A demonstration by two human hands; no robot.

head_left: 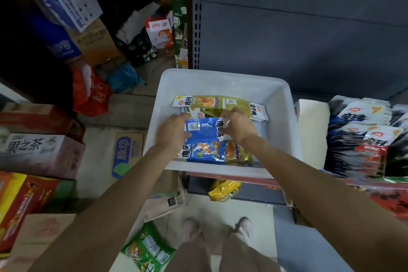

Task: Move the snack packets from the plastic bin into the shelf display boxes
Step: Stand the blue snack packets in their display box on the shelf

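One white plastic bin (223, 81) on the shelf edge. Two blue snack packets (205, 139) held up in front, several olive ones (217, 102) loose inside, exact count unclear. Left hand (171, 131) and right hand (239, 125) both reached in, fingers curled round the blue packets' sides. Display boxes' (362, 137) stacked packets blurred.

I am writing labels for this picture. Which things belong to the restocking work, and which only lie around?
Belong to the job: white plastic bin; blue packet, held by left hand and right hand; olive packets in the bin; display box of packets.

Lying about: cardboard cartons; red bag; yellow bag; green bag.
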